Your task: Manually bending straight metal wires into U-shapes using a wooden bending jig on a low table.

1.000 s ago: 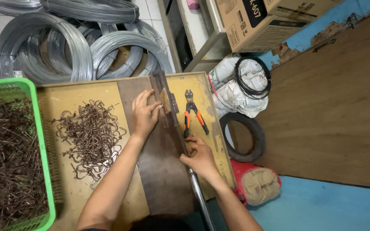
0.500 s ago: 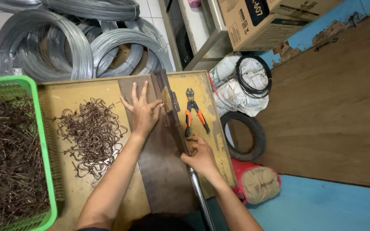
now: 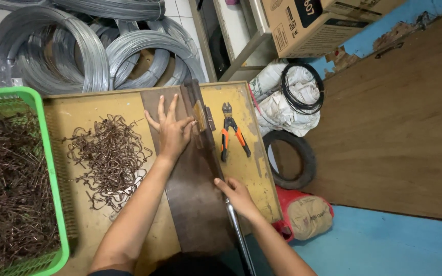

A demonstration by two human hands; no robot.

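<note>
The left hand (image 3: 171, 132) is laid open, fingers spread, on the dark metal plate (image 3: 193, 199) of the bench (image 3: 98, 110) — next to the small bending jig (image 3: 199, 113). The right hand (image 3: 237, 196) is closed around the steel lever (image 3: 239, 237) at the plate's right edge. Steady downward pressure on the plate is advised while the lever is worked. Counted: one pair of orange-handled cutters (image 3: 231, 131), one heap of bent wire hooks (image 3: 109, 156), one green basket (image 3: 47, 168).

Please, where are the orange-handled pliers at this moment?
In the head view, the orange-handled pliers lie on the yellow worktable, right of the metal bending bar, beyond the right hand.
</note>
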